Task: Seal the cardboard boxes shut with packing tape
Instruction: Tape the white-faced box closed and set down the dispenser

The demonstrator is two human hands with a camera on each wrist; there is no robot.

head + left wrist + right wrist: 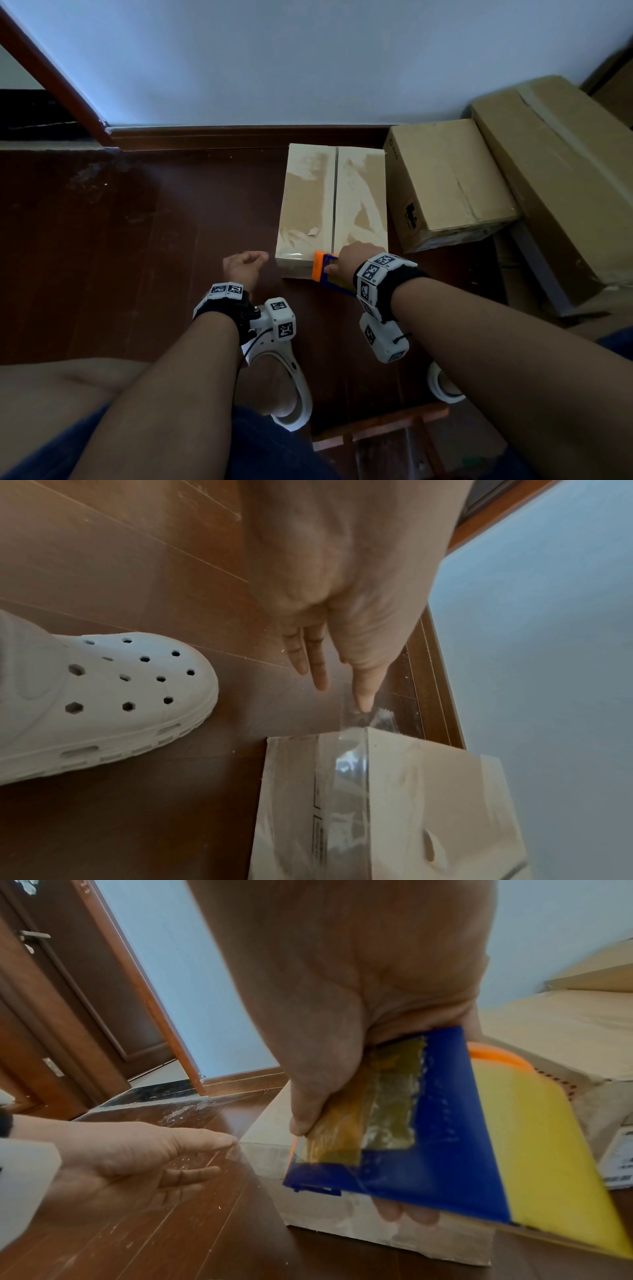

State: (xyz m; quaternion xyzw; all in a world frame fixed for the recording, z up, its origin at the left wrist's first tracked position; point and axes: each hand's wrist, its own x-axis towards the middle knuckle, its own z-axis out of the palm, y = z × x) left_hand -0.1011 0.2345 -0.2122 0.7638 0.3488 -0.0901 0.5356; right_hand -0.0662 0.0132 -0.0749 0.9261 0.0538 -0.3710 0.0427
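Note:
A taped cardboard box point(308, 198) lies on the dark wooden floor, its centre seam pointing away from me. My right hand point(352, 260) grips a blue, yellow and orange tape dispenser point(323, 270) at the seam on the box's near edge; the right wrist view shows thumb and fingers curled round the dispenser point(455, 1137). My left hand point(245, 265) hovers just left of the box's near corner with straight fingers. In the left wrist view its thumb tip touches the loose end of a clear tape strip point(363, 718) that runs over the box point(428, 791) edge.
Two bigger cardboard boxes point(448, 181) point(565, 178) stand right of the box against the wall. A white tape roll point(443, 383) lies on the floor under my right forearm. My foot in a white clog point(287, 377) is near, beside a wooden stool point(380, 435).

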